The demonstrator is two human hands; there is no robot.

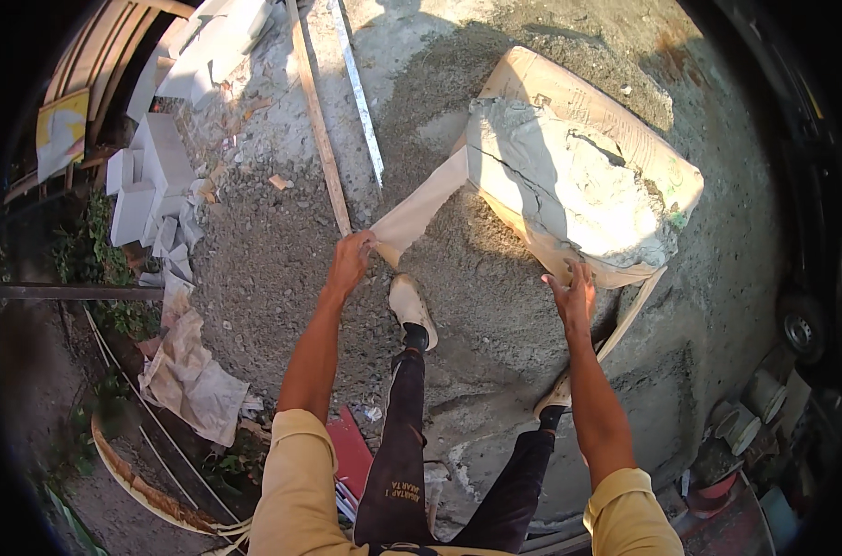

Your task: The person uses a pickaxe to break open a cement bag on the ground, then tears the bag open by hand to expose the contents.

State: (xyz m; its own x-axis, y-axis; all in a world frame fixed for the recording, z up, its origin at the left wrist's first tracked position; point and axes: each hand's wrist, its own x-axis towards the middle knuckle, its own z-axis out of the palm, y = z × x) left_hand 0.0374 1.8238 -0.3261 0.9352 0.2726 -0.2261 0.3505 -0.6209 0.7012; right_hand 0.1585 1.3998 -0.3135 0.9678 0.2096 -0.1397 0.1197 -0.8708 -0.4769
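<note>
One torn paper strip (426, 202) is pinched in my left hand (351, 258), thumb and fingers closed on its near end; its far end joins the left corner of the paper sack (615, 120). My right hand (574, 295) is at the sack's near edge, fingers curled and thumb set apart from them, touching the paper; I cannot tell whether it has firm hold of any. The sack lies on the ground (263, 241) ahead of me and to my right, its upper side ripped open on a pale, caked powder (615, 208) with cracks across it. A narrow slat-like length (632, 315) slants from the sack's near-right corner toward my right shoe (552, 397). My left shoe (408, 304) stands just below the strip.

Farther out, a wooden batten (317, 116) runs from the far edge of the ground to beside my left hand, with a metal strip (356, 93) lying near it. White blocks (169, 162) are heaped along the left edge, a crumpled sheet (194, 380) nearer me. Buckets (741, 426) sit at the near-right corner, below a vehicle wheel (801, 329) at the right edge.
</note>
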